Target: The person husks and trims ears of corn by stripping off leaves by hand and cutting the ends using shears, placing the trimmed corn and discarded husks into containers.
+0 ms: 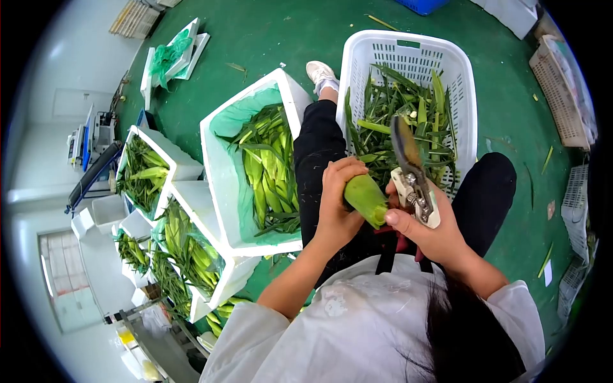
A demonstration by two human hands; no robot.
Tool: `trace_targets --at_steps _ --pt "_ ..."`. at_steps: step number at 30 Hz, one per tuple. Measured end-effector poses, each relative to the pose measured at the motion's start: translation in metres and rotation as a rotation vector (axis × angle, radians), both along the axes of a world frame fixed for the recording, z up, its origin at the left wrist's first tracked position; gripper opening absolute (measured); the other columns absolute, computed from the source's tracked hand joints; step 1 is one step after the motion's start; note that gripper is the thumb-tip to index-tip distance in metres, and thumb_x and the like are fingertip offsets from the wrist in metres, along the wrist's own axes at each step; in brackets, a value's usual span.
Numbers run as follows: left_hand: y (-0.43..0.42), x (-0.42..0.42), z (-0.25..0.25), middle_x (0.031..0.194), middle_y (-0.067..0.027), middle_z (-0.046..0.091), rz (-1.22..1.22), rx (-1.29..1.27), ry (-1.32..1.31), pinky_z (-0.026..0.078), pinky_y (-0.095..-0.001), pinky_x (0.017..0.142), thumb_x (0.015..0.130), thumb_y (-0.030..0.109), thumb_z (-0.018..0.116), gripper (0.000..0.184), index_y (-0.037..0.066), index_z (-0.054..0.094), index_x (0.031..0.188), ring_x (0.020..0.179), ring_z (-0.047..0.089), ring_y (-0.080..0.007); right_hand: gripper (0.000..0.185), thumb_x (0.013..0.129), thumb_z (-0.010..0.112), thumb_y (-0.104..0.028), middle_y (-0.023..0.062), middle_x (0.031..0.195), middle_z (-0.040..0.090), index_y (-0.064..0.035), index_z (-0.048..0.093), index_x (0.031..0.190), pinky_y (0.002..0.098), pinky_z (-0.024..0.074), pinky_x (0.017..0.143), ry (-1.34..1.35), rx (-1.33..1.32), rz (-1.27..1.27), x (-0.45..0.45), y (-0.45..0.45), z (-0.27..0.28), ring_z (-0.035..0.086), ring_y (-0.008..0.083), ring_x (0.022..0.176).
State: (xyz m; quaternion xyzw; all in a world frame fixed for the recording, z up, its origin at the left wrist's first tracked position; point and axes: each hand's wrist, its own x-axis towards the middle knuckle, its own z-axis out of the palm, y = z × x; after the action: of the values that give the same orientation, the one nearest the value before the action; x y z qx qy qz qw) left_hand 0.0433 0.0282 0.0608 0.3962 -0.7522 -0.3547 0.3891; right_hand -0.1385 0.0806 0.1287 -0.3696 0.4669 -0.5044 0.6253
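Observation:
My left hand (pixel 341 198) is wrapped round an ear of corn (pixel 366 200) in its green husk, its cut stem end pointing toward my body. In my right hand (pixel 437 236) is a pair of pruning shears (pixel 412 175), blades pointing up and away from me. My right thumb is close to the corn's stem end; whether it touches, I cannot tell. Just beyond both hands stands a white plastic basket (pixel 469 96) holding cut leaves and husk scraps (pixel 402 121). Left of my leg, a white foam box (pixel 214 191) lined with green plastic holds several ears of corn (pixel 268 172).
More foam boxes (pixel 195 204) of corn stand further left. Foam pieces with green netting (pixel 171 57) lie at the upper left on the green floor (pixel 268 38). Crates (pixel 562 96) line the right side. A blue container (pixel 423 5) shows at the top edge.

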Motion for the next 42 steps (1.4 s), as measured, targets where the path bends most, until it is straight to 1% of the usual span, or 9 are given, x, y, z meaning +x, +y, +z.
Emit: trace_targets --at_steps 1,4,11,18,26,31,36,39,42 --pt "0.002 0.001 0.000 0.118 -0.0114 0.055 0.028 0.009 0.005 0.023 -0.0526 0.111 0.065 -0.001 0.075 0.055 0.008 0.056 0.115 0.117 0.052 -0.0328 0.026 0.089 0.070 -0.011 0.0012 0.090 0.060 -0.0021 0.056 0.110 0.0238 0.0475 0.074 0.046 0.008 0.077 -0.002 -0.001 -0.001 0.055 0.0080 0.079" --pt "0.001 0.012 0.004 0.118 -0.0103 0.055 0.032 -0.028 -0.126 0.022 -0.0535 0.112 0.064 -0.001 0.076 0.056 0.009 0.056 0.115 0.117 0.052 -0.0319 0.024 0.090 0.067 -0.009 0.0008 0.088 0.059 -0.0024 0.056 0.111 0.0242 0.0474 0.072 0.152 -0.130 0.107 -0.001 -0.006 -0.016 0.055 0.0079 0.078" --pt "0.030 -0.005 -0.030 0.123 -0.0068 0.053 -0.489 1.002 0.932 0.046 -0.0339 0.097 0.069 0.003 0.085 0.069 0.011 0.048 0.127 0.116 0.053 -0.0193 0.039 0.085 0.072 -0.019 0.0027 0.086 0.057 -0.0034 0.052 0.114 0.0275 0.0540 0.059 -0.358 0.221 0.085 0.004 0.007 0.008 0.058 0.0106 0.070" --pt "0.040 -0.016 -0.020 0.122 -0.0082 0.057 -0.520 1.226 1.088 0.059 -0.0335 0.074 0.073 0.003 0.084 0.072 0.016 0.040 0.129 0.096 0.067 -0.0238 0.045 0.080 0.075 -0.020 0.0041 0.079 0.054 -0.0032 0.048 0.111 0.0279 0.0521 0.060 -0.577 0.127 -0.004 0.002 0.004 0.011 0.056 0.0152 0.063" --pt "0.010 -0.036 0.008 0.126 -0.0126 0.055 -0.039 -0.284 -0.175 0.027 -0.0568 0.107 0.070 0.004 0.069 0.040 0.014 0.063 0.108 0.127 0.046 -0.0335 0.055 0.097 0.056 -0.042 0.0143 0.104 0.064 0.0011 0.048 0.131 0.0311 0.0542 0.051 -0.104 0.417 -0.093 -0.061 0.042 -0.032 0.065 0.0220 0.079" --pt "0.010 -0.097 0.005 0.144 -0.0204 0.044 -0.290 -0.572 -0.095 0.023 -0.0625 0.113 0.091 0.022 0.052 0.029 0.016 0.062 0.117 0.138 0.039 -0.0363 0.055 0.092 0.059 -0.033 0.0162 0.111 0.063 0.0020 0.046 0.133 0.0383 0.0521 0.085 -0.115 0.459 -0.245 -0.082 0.092 -0.029 0.063 0.0264 0.097" --pt "-0.085 0.001 0.030 0.106 -0.0152 0.064 0.174 -0.144 -0.189 0.043 -0.0454 0.093 0.078 0.005 0.059 0.034 0.009 0.067 0.111 0.100 0.059 -0.0318 0.051 0.098 0.053 -0.036 0.0069 0.098 0.061 0.0040 0.052 0.129 0.0301 0.0491 0.067 0.040 0.325 -0.906 -0.144 0.172 -0.024 0.055 0.0165 0.077" --pt "-0.144 0.127 -0.116 0.102 -0.0106 0.067 0.753 0.074 0.485 0.049 -0.0353 0.087 0.089 0.006 0.060 0.021 0.002 0.063 0.109 0.093 0.063 -0.0225 0.050 0.097 0.054 -0.036 0.0060 0.096 0.060 0.0034 0.053 0.128 0.0295 0.0477 0.066 0.279 0.496 -1.162 -0.169 0.222 -0.041 0.054 0.0156 0.076" --pt "-0.137 0.264 -0.283 0.093 -0.0099 0.069 0.956 0.166 -0.151 0.051 -0.0304 0.078 0.090 0.008 0.058 0.019 0.002 0.067 0.106 0.085 0.065 -0.0171 0.049 0.097 0.055 -0.036 0.0051 0.094 0.059 0.0028 0.054 0.127 0.0289 0.0463 0.065 0.342 0.665 -1.183 -0.187 0.258 -0.070 0.053 0.0147 0.075"
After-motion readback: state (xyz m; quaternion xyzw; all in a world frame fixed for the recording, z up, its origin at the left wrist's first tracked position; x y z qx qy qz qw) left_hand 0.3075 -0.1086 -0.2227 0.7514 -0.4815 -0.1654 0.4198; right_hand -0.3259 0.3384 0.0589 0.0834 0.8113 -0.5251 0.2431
